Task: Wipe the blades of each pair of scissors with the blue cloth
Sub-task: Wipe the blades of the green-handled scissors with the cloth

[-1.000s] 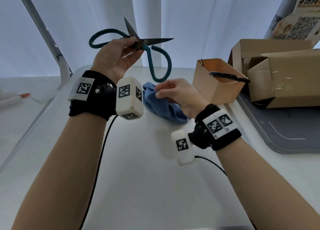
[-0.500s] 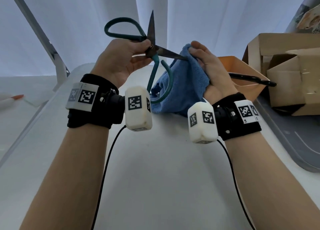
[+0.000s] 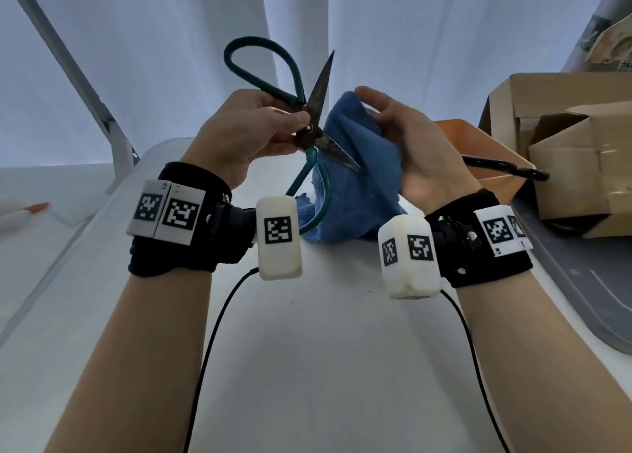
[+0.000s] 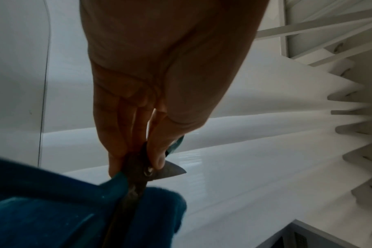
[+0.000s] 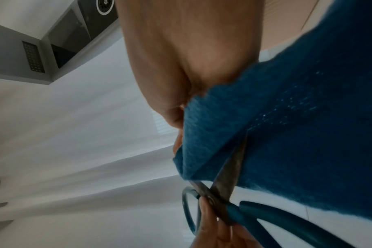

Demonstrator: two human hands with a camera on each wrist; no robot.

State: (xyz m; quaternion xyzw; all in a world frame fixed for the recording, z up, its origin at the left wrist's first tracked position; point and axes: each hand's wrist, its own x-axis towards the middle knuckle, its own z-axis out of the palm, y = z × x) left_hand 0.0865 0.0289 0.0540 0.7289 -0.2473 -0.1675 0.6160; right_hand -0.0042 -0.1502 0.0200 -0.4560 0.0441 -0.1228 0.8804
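Observation:
My left hand [image 3: 270, 128] pinches the teal-handled scissors [image 3: 309, 133] at the pivot and holds them in the air with the blades spread wide. One dark blade points up. The other blade [image 3: 340, 153] slants down to the right into the blue cloth [image 3: 355, 165]. My right hand [image 3: 407, 138] grips that cloth, which hangs down towards the table. In the left wrist view the fingertips [image 4: 157, 161] squeeze the pivot above the cloth [image 4: 53, 209]. In the right wrist view the cloth [image 5: 297, 117] folds over one blade [image 5: 229, 169]. A second, black-handled pair of scissors [image 3: 502, 169] sticks out of an orange box.
The orange cardboard box [image 3: 478, 151] stands at the right behind my right hand. Brown cardboard boxes [image 3: 564, 151] sit on a grey tray [image 3: 581, 298] further right. A white pen with an orange tip [image 3: 24, 211] lies at the far left. White curtains hang behind the white table [image 3: 307, 367].
My right hand lifted the cloth off the table and brought it to the scissors. The lower blade has since tilted downwards and more of it shows against the cloth.

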